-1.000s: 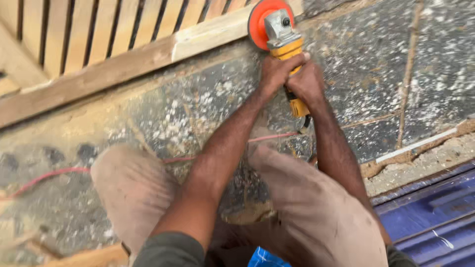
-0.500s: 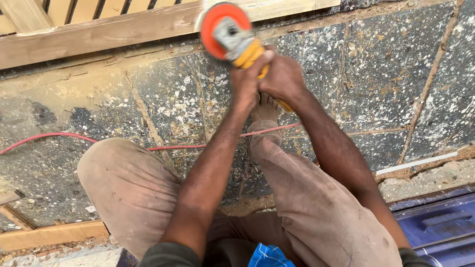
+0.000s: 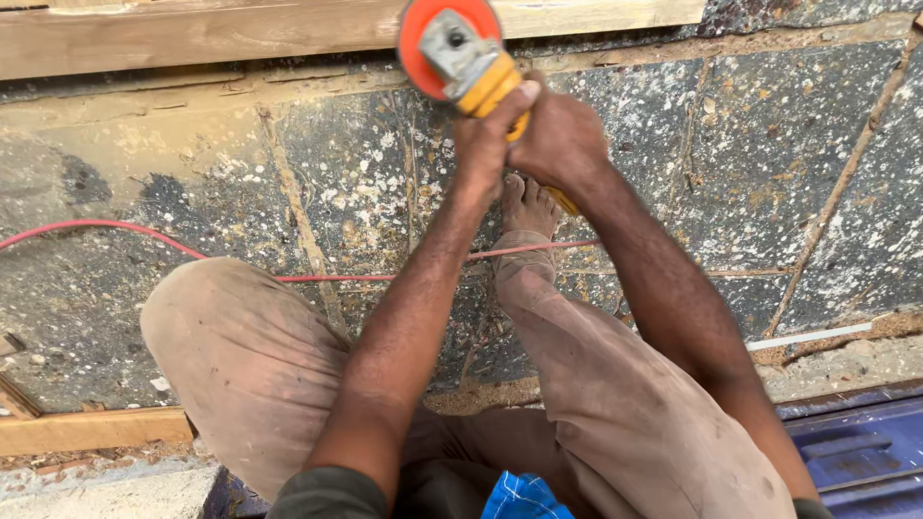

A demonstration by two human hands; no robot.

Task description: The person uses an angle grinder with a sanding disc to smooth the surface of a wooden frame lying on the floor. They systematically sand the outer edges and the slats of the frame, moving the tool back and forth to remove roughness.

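The angle grinder has a yellow body, a grey metal gear head and a round orange disc guard facing up toward the viewer. It is held out at arm's length, tilted, with its disc end against the long wooden beam at the far edge of the stone floor. Both hands wrap its yellow body: the left hand nearer the head, thumb along the casing, the right hand closed around the rear grip.
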